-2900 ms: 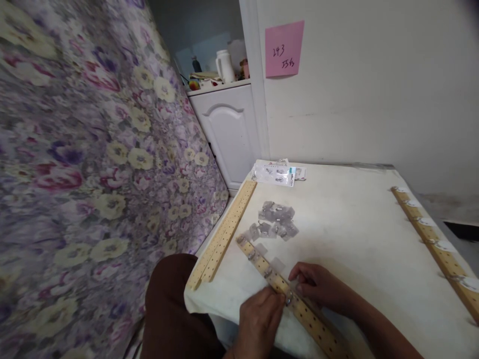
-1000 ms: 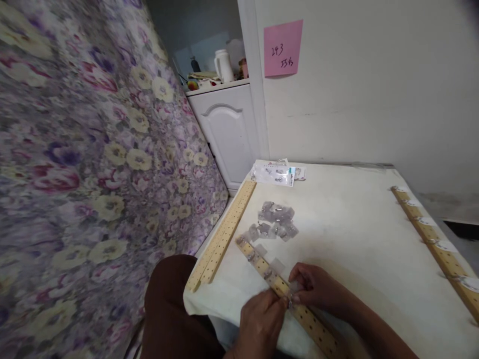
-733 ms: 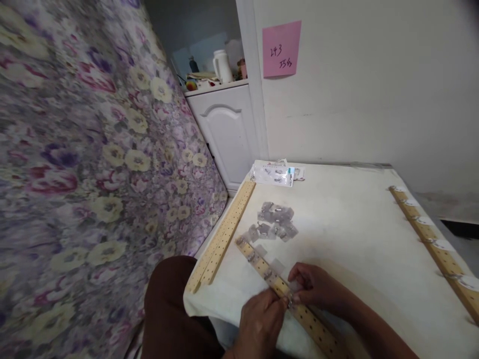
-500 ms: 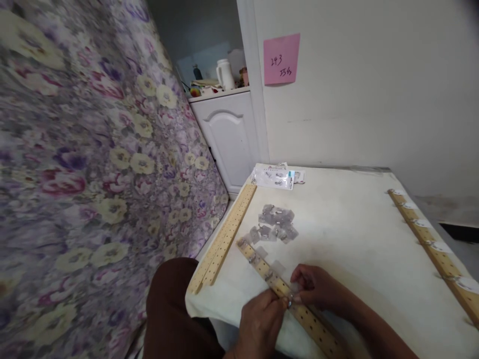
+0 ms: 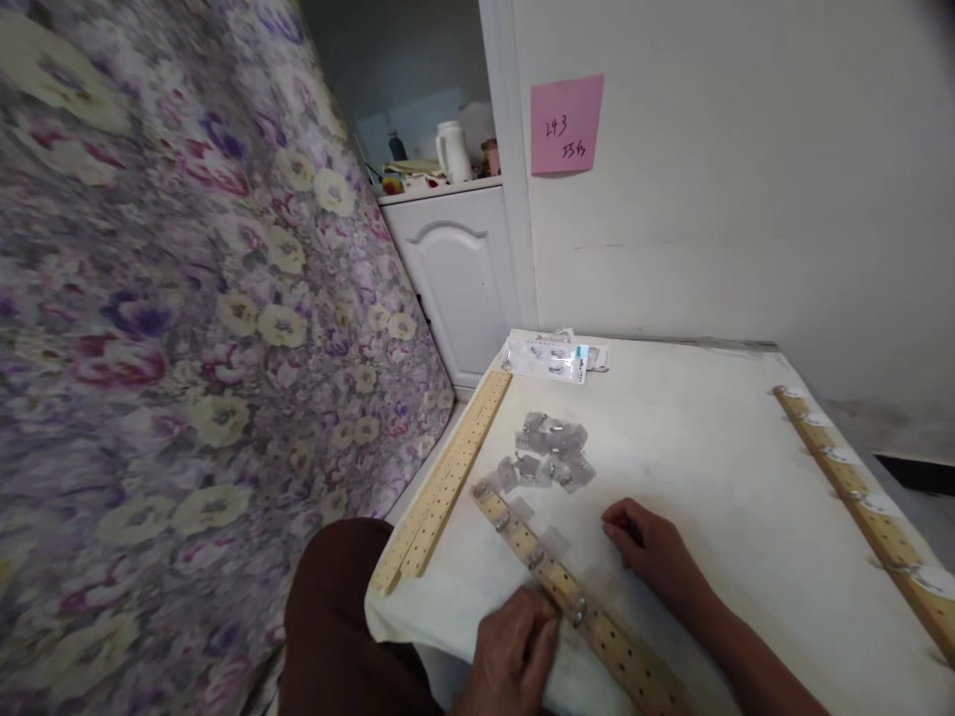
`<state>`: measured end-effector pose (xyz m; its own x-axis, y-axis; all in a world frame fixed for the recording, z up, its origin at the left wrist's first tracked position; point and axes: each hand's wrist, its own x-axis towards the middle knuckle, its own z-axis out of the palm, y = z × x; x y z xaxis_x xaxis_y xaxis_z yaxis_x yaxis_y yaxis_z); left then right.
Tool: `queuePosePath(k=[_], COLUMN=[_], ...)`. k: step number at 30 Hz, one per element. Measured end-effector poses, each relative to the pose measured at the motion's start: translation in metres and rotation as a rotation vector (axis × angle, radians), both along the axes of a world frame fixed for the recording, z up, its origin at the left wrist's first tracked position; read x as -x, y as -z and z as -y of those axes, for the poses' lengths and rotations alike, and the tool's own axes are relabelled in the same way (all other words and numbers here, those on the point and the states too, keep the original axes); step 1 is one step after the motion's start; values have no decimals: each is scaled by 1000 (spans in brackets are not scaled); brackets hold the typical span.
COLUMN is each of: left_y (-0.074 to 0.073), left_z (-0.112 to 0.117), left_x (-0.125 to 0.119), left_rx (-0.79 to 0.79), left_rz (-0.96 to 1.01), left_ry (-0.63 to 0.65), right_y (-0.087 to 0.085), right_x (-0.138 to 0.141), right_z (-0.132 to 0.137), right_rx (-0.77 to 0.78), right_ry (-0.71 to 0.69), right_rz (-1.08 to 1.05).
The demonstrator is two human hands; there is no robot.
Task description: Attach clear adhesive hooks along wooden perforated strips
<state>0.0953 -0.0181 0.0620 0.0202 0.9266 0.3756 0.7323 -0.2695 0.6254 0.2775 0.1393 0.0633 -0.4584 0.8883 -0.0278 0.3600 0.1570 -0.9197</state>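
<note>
A pale wooden strip with rows of holes (image 5: 612,641) lies slantwise on the table, with several small metal clips (image 5: 579,612) along its upper half. My left hand (image 5: 514,641) is curled at the strip's near edge, its fingertips against the wood and partly hidden. On the strip's other side, my right hand (image 5: 649,547) hovers over the cloth, clear of the wood. Its fingers are loosely bent, with a gap between thumb and forefinger and nothing visible in them. Beyond the strip's far end is a pile of small clear plastic packets (image 5: 556,447) with metal pieces inside.
Two more perforated strips (image 5: 448,477) lie along the left table edge. Flat packages (image 5: 548,358) rest at the back. On the right, another strip (image 5: 855,482) carries white discs. A flowered curtain (image 5: 224,298) hangs at left; a pink note (image 5: 565,124) is on the wall.
My right hand has left the strip, moving up and to the right. My left hand has drawn back slightly from the lowest clip, which now shows uncovered on the strip.
</note>
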Motion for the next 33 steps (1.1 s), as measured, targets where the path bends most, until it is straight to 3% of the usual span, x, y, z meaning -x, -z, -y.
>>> queuePosePath(k=[4,8,13,27,33], left_y=[7,22,35,31,26], left_z=[-3,-5,-9,-11,-12], left_x=[2,2,0,1,1], left_rx=[-80,-95,-58,23,-2], left_rz=[-78,-21,32,74,46], left_ry=[27,22,-32,-36,-15], right_y=[8,14,13,3,4], right_x=[9,23,37,49,47], right_z=[-16,-40,-65,-60,-56], right_rx=[-79,-133,-146,-173,-156], right_ry=[119,219,220,239,241], right_rz=[15,65,109,229,157])
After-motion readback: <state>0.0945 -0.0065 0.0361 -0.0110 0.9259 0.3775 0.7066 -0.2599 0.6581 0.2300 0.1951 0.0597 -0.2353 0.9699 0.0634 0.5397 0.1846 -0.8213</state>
